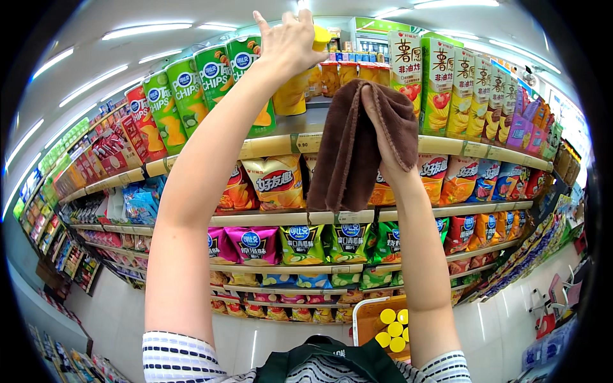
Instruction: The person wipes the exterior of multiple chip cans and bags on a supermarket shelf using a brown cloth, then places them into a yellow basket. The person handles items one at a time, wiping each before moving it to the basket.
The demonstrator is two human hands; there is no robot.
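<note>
My left hand (287,45) is raised over the top shelf (330,115), with its fingers and thumb around a yellow-capped container (322,38). The hand hides much of that container. Below the same hand a yellow canister (290,98) stands on the shelf, partly covered by my wrist. To its left are green potato chip canisters (246,67). My right hand (383,129) holds a folded brown plush cloth (354,148), which hangs in front of the shelf edge. Tall snack boxes (437,81) stand upright to the right of the cloth.
Lower shelves hold chip bags (275,182) and more bags (301,244). An orange basket (378,306) with several yellow-lidded canisters (395,329) is low beside my right arm. Jars (348,72) stand behind the top shelf. A chair (558,292) is at the far right.
</note>
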